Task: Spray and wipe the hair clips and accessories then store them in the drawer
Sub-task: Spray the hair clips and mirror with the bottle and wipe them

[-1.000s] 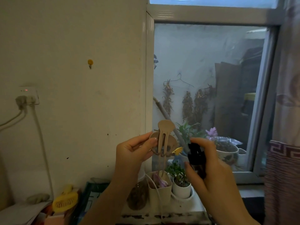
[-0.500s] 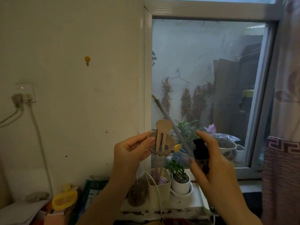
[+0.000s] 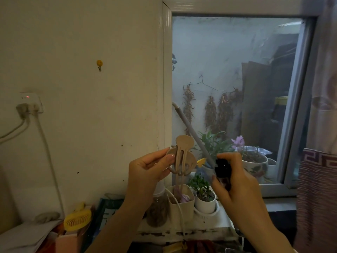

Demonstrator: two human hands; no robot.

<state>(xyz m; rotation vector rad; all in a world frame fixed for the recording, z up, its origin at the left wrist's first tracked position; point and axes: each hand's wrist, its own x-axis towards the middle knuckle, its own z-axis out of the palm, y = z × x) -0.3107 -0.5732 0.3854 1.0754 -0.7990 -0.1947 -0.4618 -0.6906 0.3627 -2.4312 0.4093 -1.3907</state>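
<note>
Two hands up: my left hand (image 3: pixel 147 170) pinches the beige hair clip (image 3: pixel 181 157) at chest height before the window frame (image 3: pixel 166 88); right hand (image 3: pixel 235 181) is wrapped around the dark spray bottle (image 3: pixel 222 168) beside it. I judge spray step. Next: press nozzle at clip, then wipe.

We see a beige hair clip (image 3: pixel 182 157) against a cream wall (image 3: pixel 82 52), and a black spray bottle (image 3: pixel 222 168) beside it. A small yellow hook (image 3: pixel 99 63) dots the wall. Low at the left sits a yellow fan (image 3: pixel 77 220). We note a white pot (image 3: pixel 205 205) with green leaves, a lilac flower (image 3: pixel 238 143), and a curtain (image 3: pixel 318 179) banded in purple key pattern over reddish stripes.
</note>
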